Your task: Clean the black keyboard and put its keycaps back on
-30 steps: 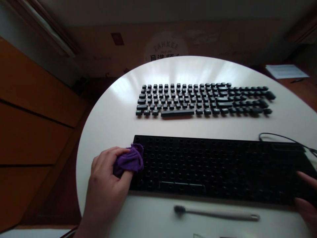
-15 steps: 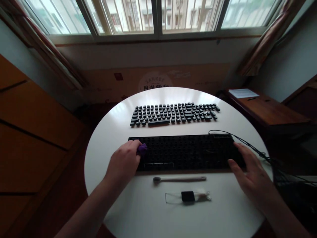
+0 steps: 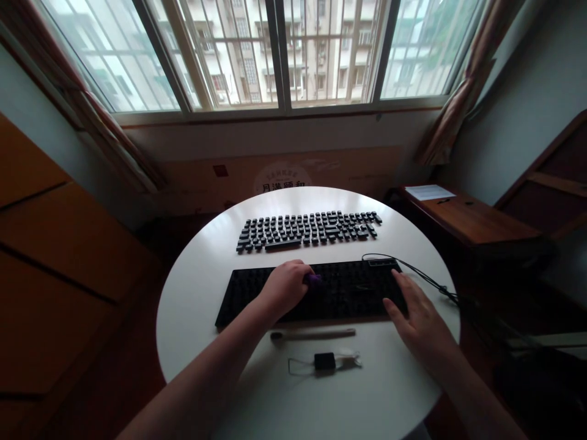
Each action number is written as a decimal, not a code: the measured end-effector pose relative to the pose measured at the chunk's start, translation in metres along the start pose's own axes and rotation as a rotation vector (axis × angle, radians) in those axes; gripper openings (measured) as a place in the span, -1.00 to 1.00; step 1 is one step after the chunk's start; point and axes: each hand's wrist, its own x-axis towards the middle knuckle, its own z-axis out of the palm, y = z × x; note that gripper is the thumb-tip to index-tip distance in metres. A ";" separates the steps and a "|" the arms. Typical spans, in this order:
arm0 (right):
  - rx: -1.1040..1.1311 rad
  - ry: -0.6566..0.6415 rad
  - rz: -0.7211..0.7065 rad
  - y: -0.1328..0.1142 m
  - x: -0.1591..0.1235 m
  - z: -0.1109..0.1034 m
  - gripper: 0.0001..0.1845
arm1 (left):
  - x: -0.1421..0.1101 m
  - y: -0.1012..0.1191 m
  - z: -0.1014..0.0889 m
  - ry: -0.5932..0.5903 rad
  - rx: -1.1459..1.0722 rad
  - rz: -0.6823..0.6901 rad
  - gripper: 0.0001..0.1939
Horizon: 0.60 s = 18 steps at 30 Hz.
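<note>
A black keyboard [image 3: 257, 281] with its keycaps off lies across the round white table [image 3: 192, 342]. Over its middle, my left hand [image 3: 287, 286] is closed on a purple cloth [image 3: 313, 279], pressed down on the key bed; most of the cloth is hidden by the fingers. My right hand [image 3: 419, 308] rests at the keyboard's right end, fingers stretched and thumb apart along the near edge. Behind the keyboard, rows of loose black keycaps [image 3: 316, 231] are laid out in keyboard order. A brush [image 3: 316, 334] and a wire keycap puller [image 3: 324, 362] lie in front.
A black cable [image 3: 426, 278] runs from the keyboard's back right over the table edge. To the right stands a low wooden table [image 3: 495, 217] with papers [image 3: 430, 192] on it. Orange-brown cabinets [image 3: 50, 269] are at the left, and a window [image 3: 284, 55] is ahead.
My left hand has moved right with the purple cloth, from the keyboard's left end to its middle. My right hand stays at the right end. The camera view has shifted and tilted up.
</note>
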 end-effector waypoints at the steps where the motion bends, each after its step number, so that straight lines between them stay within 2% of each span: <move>1: 0.002 0.001 -0.002 0.000 0.000 0.000 -0.34 | -0.002 -0.004 -0.003 0.016 -0.024 0.009 -0.62; 4: 0.009 0.004 0.009 0.000 0.001 0.000 -0.35 | -0.007 -0.013 -0.008 0.140 -0.109 -0.018 -0.65; 8: 0.021 0.005 0.032 0.000 0.002 -0.002 -0.36 | -0.009 -0.016 -0.013 0.395 -0.168 -0.165 -0.88; 10: 0.029 -0.006 0.038 0.000 0.002 -0.003 -0.37 | -0.010 -0.018 -0.019 0.529 -0.157 -0.166 -0.95; 12: 0.032 -0.010 0.038 0.000 0.002 -0.003 -0.38 | -0.011 -0.020 -0.025 0.620 -0.146 -0.142 -0.91; 14: 0.030 -0.007 0.024 0.000 0.003 -0.002 -0.40 | -0.013 -0.023 -0.031 0.590 -0.133 -0.163 -0.91; 18: 0.009 0.007 -0.011 0.003 0.003 -0.001 -0.42 | -0.016 -0.030 -0.040 0.204 -0.184 -0.225 -0.91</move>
